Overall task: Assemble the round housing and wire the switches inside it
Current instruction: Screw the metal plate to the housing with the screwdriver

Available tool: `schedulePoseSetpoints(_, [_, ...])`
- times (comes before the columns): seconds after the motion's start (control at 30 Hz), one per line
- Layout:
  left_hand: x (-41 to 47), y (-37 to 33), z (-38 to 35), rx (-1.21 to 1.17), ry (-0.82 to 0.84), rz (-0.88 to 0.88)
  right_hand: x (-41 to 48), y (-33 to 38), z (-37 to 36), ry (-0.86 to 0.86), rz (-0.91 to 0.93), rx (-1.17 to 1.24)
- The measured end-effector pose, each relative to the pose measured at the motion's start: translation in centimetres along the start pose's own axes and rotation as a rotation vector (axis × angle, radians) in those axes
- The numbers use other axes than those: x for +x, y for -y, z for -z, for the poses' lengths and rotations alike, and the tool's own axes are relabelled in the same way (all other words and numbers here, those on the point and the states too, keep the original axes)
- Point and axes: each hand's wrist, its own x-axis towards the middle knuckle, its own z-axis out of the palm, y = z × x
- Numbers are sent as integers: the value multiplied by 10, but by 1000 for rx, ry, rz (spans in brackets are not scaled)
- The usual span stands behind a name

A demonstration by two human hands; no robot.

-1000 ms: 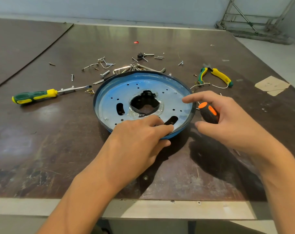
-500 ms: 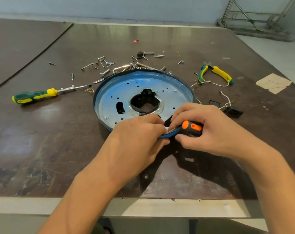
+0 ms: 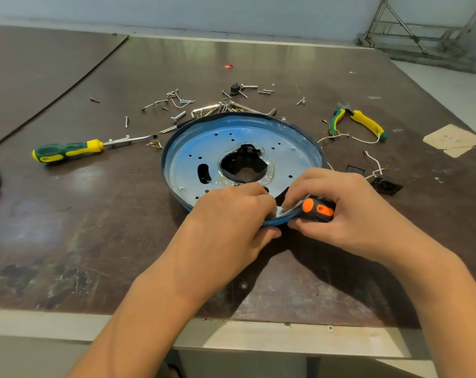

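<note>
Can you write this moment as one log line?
left hand pinches round housing rim | right hand grips orange screwdriver beside it | housing rests on table

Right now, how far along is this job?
Early on. Done: the housing lies open side up with its plate inside. In hand: the left hand grips its near rim while the right hand holds a screwdriver there. Left: a switch with white wires lies outside on the table, and loose screws lie beyond.
</note>
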Motion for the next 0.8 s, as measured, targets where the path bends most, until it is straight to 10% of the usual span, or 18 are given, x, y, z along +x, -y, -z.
schedulePoseSetpoints(0.27, [-2, -2, 0, 74, 5, -53, -4, -1, 8, -51, -82, 101])
schedulePoseSetpoints(0.47, [-3, -2, -1, 108, 4, -67, -6, 8, 22, -490, -93, 711])
schedulePoseSetpoints(0.8, [-1, 0, -4, 93, -42, -38, 10, 33, 26, -465, 98, 1413])
